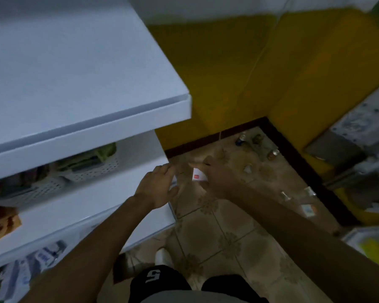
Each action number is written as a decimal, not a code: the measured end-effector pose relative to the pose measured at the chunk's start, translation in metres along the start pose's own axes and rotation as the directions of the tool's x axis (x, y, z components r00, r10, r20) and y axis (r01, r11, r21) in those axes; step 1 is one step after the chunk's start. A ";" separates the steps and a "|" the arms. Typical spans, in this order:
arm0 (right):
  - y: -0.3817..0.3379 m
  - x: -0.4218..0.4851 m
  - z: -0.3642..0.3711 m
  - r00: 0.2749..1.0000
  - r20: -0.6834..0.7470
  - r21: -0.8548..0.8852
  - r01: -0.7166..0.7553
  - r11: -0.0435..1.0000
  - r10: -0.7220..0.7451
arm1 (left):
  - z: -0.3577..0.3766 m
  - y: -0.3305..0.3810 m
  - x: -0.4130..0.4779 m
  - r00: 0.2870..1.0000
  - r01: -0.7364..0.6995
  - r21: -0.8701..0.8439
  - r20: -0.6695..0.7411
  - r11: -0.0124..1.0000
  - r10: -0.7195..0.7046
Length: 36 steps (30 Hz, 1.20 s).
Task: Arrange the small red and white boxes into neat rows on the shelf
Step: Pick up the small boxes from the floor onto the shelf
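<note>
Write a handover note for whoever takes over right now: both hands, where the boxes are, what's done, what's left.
Left hand: open, at the right end of the shelf.
Right hand: grips one red and white box over the floor, beside the shelf.
Done: no neat row visible yet.
Left: set this box on the shelf, lined up in a row.
</note>
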State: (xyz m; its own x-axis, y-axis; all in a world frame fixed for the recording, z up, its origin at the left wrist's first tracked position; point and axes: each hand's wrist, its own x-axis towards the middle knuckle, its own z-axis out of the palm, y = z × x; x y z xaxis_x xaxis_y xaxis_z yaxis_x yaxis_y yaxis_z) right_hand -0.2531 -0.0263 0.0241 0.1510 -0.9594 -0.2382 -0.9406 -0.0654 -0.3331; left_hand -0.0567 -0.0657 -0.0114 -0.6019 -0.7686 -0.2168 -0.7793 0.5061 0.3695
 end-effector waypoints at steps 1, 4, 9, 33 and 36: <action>0.014 -0.015 -0.008 0.999 -0.009 -0.028 -0.045 0.999 0.045 | 0.000 0.013 0.010 0.999 -0.048 0.020 0.011 0.999 0.048; 0.060 -0.075 -0.018 0.975 -0.045 -0.059 -0.220 0.974 0.218 | 0.007 0.062 0.038 0.976 -0.217 0.069 0.046 0.974 0.214; 0.130 -0.200 -0.010 0.887 -0.168 0.151 -0.408 0.901 0.430 | 0.032 0.182 0.060 0.880 -0.472 0.143 0.128 0.870 0.457; 0.279 -0.672 -0.154 0.144 -0.734 0.301 -0.807 0.508 0.664 | 0.065 0.748 -0.002 0.033 -0.997 0.069 -0.093 0.040 0.995; 0.298 -0.714 -0.171 0.073 -0.769 0.289 -0.846 0.447 0.635 | 0.067 0.804 -0.001 -0.044 -0.998 0.056 -0.119 -0.038 0.992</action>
State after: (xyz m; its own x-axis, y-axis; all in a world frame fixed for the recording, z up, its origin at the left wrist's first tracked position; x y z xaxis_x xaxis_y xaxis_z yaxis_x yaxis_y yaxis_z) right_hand -0.6936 0.5926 0.2507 -0.8201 -0.3228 0.4725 -0.4608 0.8621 -0.2109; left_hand -0.6947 0.3684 0.2255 -0.7256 0.4893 0.4838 0.6202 0.7695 0.1520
